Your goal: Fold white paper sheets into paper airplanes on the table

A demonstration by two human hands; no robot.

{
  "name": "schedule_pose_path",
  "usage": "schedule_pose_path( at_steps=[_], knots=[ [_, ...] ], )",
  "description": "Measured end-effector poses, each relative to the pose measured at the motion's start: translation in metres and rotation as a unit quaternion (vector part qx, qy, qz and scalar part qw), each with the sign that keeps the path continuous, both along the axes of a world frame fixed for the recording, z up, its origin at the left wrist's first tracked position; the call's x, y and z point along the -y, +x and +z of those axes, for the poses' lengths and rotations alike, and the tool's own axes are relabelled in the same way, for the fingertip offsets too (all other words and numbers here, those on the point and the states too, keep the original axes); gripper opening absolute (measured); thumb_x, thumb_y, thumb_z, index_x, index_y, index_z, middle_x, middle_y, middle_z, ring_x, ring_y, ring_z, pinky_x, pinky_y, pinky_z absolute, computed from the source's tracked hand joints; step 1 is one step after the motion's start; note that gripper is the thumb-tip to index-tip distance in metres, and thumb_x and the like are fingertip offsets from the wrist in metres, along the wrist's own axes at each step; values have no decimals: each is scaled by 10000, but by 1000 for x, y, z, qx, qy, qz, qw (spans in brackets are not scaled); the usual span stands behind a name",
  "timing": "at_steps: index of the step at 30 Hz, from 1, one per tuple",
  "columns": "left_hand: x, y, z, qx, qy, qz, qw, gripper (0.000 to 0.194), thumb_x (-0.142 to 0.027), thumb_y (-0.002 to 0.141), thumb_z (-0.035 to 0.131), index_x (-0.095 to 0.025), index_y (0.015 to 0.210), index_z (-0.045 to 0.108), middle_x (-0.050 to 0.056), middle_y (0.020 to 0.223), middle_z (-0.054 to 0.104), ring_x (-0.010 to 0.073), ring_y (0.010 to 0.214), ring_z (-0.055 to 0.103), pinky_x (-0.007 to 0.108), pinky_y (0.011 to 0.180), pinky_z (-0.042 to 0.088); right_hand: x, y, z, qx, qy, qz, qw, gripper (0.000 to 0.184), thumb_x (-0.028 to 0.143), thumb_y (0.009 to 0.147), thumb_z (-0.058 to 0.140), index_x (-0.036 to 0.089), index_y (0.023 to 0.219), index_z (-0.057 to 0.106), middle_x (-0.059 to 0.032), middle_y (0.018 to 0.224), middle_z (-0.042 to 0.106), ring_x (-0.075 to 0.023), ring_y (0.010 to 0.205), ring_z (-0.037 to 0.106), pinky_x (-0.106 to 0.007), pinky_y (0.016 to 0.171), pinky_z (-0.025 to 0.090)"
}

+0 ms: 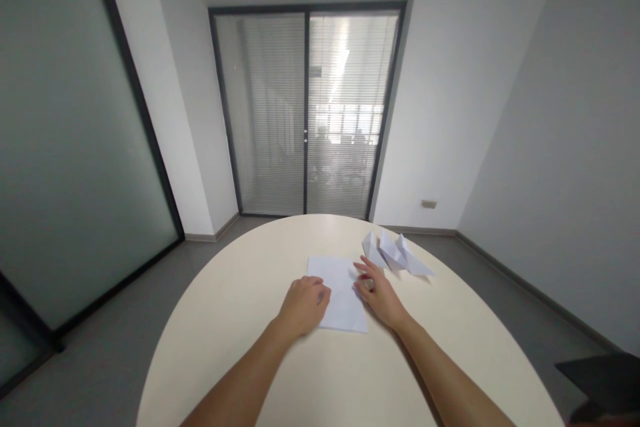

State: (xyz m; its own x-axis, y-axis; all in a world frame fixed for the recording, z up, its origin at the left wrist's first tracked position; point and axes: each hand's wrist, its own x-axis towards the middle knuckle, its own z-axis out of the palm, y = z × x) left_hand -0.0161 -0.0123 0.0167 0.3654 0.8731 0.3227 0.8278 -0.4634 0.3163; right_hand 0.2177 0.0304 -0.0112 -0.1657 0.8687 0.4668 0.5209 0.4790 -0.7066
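A white sheet of paper (pixel 342 310) lies flat on the round table, with faint crease lines across it. My left hand (pixel 303 305) rests over its left edge, fingers loosely curled and a small gap showing between thumb and fingers. On the right edge is my right hand (pixel 380 293), its fingers spread apart and the tips at the sheet. Neither hand visibly lifts the paper. Just beyond my right hand stand several folded white paper shapes (pixel 393 252) with pointed tops, close beside one another.
The cream round table (pixel 230 320) has a curved edge on every visible side. Past it are a glass door with blinds (pixel 270 120), a frosted glass panel (pixel 65 133) at left, and white walls. A dark flat object (pixel 605 380) juts in at the lower right.
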Motion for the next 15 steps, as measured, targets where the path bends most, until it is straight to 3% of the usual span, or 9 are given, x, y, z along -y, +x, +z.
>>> schedule_pose_path(
  at_steps=[2,6,9,11,15],
  knots=[
    [1,0,1,-18,13,16,1000,424,-343,1017,359,-208,964,757,85,1159,698,250,1096,606,419,983,438,3,0,4,28,9,12,999,421,352,872,544,222,1270,590,-135,1550,378,-210,996,641,-442,1008,473],
    [0,-1,-1,-14,43,16,999,365,-323,995,416,-197,941,753,94,1023,680,239,1020,594,414,957,447,12,-4,12,114,5,55,992,358,366,894,560,216,1191,693,-120,1375,591,-266,1213,572,-449,1083,408],
    [-1,-3,-4,8,47,-9,999,253,-259,948,489,-188,927,732,88,989,662,234,1064,576,390,1001,439,19,-9,19,193,14,91,977,295,382,905,571,273,1125,735,-81,1236,692,-277,1209,581,-536,1130,309],
    [-2,-5,-7,22,36,-30,999,208,-229,915,526,-191,1004,710,93,1111,654,237,1168,548,384,1055,419,23,-12,23,225,22,99,969,281,382,905,582,295,1126,733,-64,1194,716,-276,1185,599,-581,1140,255],
    [-3,-10,-15,8,-4,-56,998,426,-275,922,530,-200,1340,567,103,1471,492,267,1398,388,440,1172,307,25,-13,27,231,34,112,966,283,343,917,570,275,1138,733,-75,1200,714,-257,1137,632,-517,1095,353]
  ],
)
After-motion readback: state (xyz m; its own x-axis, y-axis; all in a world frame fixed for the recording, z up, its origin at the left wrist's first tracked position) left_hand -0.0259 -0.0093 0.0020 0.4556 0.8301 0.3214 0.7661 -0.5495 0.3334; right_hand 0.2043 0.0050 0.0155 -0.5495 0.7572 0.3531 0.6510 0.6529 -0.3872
